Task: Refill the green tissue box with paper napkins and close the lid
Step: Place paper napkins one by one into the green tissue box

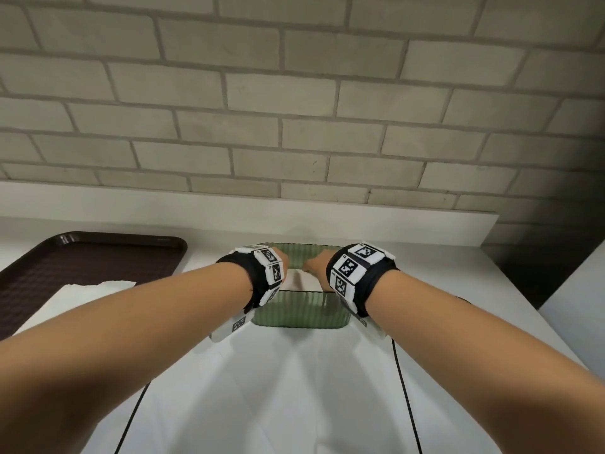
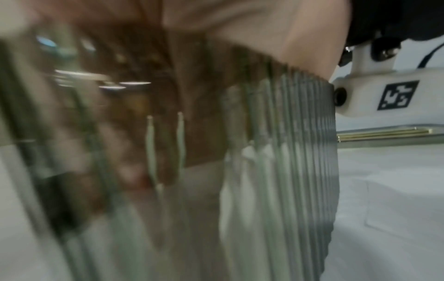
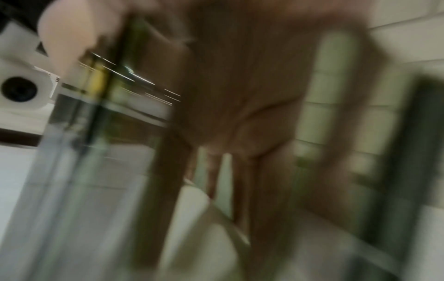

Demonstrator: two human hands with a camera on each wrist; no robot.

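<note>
Green tissue box with white napkins inside

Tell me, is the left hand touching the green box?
Touching. In the left wrist view the left hand lies against the ribbed wall of the green box with no gap at its top edge; the head view hides the fingers behind the wrist.

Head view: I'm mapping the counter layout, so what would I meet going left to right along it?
Brown tray → white napkins on the tray's near corner → left hand → green tissue box → right hand.
</note>
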